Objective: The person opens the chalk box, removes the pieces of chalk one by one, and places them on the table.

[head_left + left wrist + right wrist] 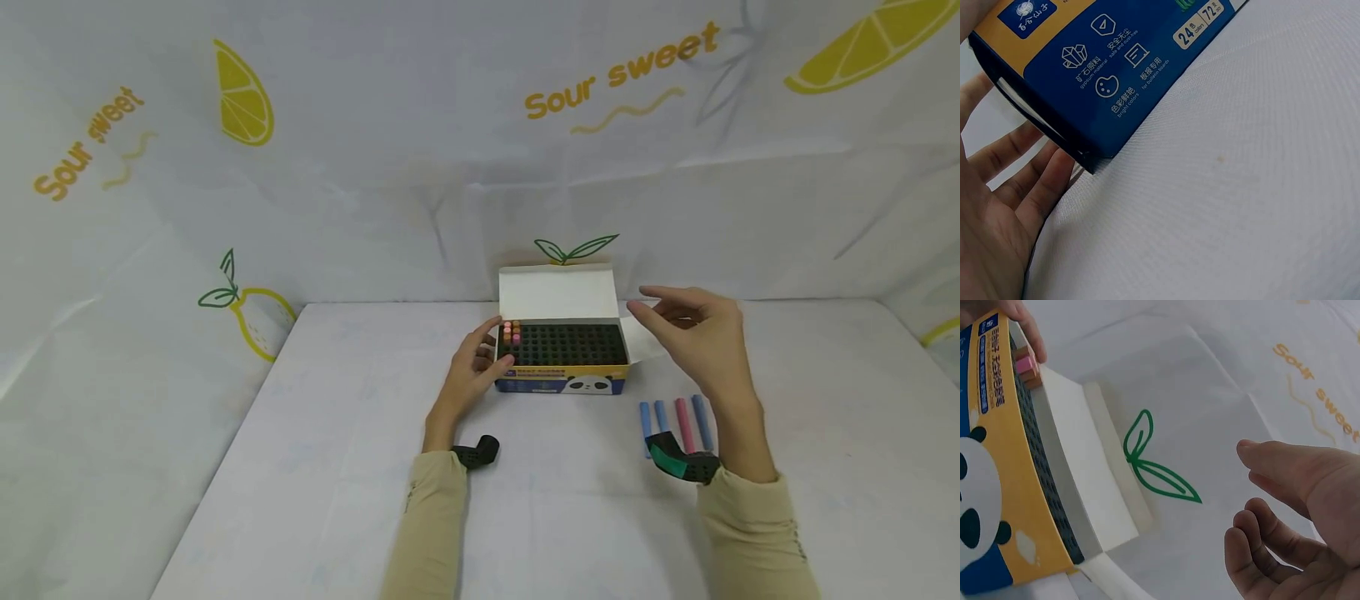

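An open chalk box (536, 382), blue and yellow with a panda on its front, stands at the back of the table. Its black holder (570, 343) is full of round holes, and several pink and orange chalks (512, 335) stand upright in the left columns. My left hand (467, 375) grips the box's left end, thumb at the front corner and fingers round the side. To the right of the box, my right hand (701, 333) is raised with relaxed, slightly bent fingers and holds nothing. In the right wrist view a gap shows between its thumb and fingers.
Nearer me, right of the box, a pink chalk (684, 423) lies among blue chalks (702, 421), partly covered by the right wrist camera (678, 458). The white box lid (557, 293) stands up against the printed backdrop. A side flap (643, 342) sticks out rightward.
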A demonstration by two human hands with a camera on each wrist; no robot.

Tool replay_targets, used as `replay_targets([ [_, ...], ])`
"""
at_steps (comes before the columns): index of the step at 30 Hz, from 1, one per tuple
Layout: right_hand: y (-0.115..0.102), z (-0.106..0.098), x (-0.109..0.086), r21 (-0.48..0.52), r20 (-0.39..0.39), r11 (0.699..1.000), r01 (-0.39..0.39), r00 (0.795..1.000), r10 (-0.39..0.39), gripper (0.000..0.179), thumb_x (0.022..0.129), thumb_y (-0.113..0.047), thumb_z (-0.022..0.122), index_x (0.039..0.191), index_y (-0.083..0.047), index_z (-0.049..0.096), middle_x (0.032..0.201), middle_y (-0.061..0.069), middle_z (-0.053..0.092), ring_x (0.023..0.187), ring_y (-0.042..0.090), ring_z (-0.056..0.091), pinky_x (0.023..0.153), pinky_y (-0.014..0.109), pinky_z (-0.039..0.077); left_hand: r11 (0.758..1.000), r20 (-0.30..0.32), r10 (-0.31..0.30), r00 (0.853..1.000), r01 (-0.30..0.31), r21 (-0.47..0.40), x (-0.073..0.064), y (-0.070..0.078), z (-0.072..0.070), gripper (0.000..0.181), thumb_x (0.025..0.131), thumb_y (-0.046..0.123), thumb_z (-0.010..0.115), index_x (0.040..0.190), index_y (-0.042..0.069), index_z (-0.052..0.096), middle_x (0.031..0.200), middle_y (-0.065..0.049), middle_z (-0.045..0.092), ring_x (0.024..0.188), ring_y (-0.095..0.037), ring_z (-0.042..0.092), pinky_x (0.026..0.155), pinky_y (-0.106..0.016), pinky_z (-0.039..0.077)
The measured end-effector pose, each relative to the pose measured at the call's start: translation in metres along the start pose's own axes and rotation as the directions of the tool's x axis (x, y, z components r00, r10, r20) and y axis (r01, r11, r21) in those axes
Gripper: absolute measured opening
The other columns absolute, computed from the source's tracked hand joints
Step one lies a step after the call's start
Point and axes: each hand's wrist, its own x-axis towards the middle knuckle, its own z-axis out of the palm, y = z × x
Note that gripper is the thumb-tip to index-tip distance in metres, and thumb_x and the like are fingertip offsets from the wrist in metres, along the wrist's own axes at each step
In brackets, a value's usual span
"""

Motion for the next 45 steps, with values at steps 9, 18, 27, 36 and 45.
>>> replay_targets([
  [9, -0.016, 0.04, 0.006, 0.025, 0.105, 0.995, 0.093, 0.99, -0.095, 0.027, 0.089, -0.016, 0.08, 0.113, -0.003, 0.078, 0.09, 0.019, 0.072, 0.074, -0.011, 0.058, 0.072, 0.007, 0.047, 1.0, 0.001, 0.008, 1.0, -0.008, -0.018, 0.001, 0.001, 0.0, 0.067, 0.097, 0.039, 0.066, 0.158, 0.032, 0.039, 0.129, -0.016, 0.055, 0.099, -0.021, 0.057, 0.089, -0.036, 0.052],
  [18, -0.018, 0.076, 0.01, 0.057, 0.159, 0.989, 0.135, 0.977, -0.142, 0.026, 0.088, -0.01, 0.08, 0.111, 0.002, 0.078, 0.085, 0.02, 0.071, 0.069, -0.002, 0.061, 0.067, 0.011, 0.049, 1.0, 0.002, 0.0, 1.0, 0.0, -0.016, 0.002, 0.002, 0.0, 0.067, 0.096, 0.044, 0.065, 0.157, 0.033, 0.039, 0.129, -0.015, 0.054, 0.099, -0.021, 0.057, 0.09, -0.036, 0.052],
  [27, -0.013, 0.11, 0.006, 0.075, 0.248, 0.992, 0.101, 0.962, -0.116, 0.025, 0.089, -0.011, 0.08, 0.111, 0.002, 0.078, 0.091, 0.02, 0.073, 0.075, 0.027, 0.071, 0.065, 0.019, 0.051, 1.0, 0.0, 0.007, 1.0, -0.007, -0.013, 0.002, -0.001, 0.0, 0.066, 0.098, 0.042, 0.064, 0.158, 0.032, 0.039, 0.13, -0.016, 0.054, 0.1, -0.024, 0.058, 0.091, -0.038, 0.052],
  [36, -0.003, 0.132, 0.0, 0.051, 0.309, 0.998, 0.035, 0.95, -0.049, 0.019, 0.091, -0.011, 0.077, 0.105, 0.001, 0.08, 0.091, 0.02, 0.071, 0.077, 0.026, 0.069, 0.063, 0.02, 0.049, 1.0, -0.005, 0.013, 1.0, -0.013, -0.009, 0.0, -0.002, 0.0, 0.071, 0.095, 0.059, 0.061, 0.157, 0.033, 0.039, 0.129, -0.014, 0.055, 0.097, -0.02, 0.058, 0.089, -0.033, 0.053],
  [45, 0.0, 0.137, -0.002, -0.008, 0.324, 0.999, 0.033, 0.946, -0.029, 0.018, 0.09, -0.009, 0.077, 0.101, 0.005, 0.08, 0.093, 0.022, 0.067, 0.078, 0.03, 0.07, 0.062, 0.022, 0.052, 1.0, -0.004, 0.01, 1.0, -0.01, -0.012, 0.001, -0.001, -0.001, 0.067, 0.097, 0.049, 0.063, 0.157, 0.032, 0.039, 0.129, -0.014, 0.055, 0.098, -0.021, 0.059, 0.09, -0.035, 0.053],
])
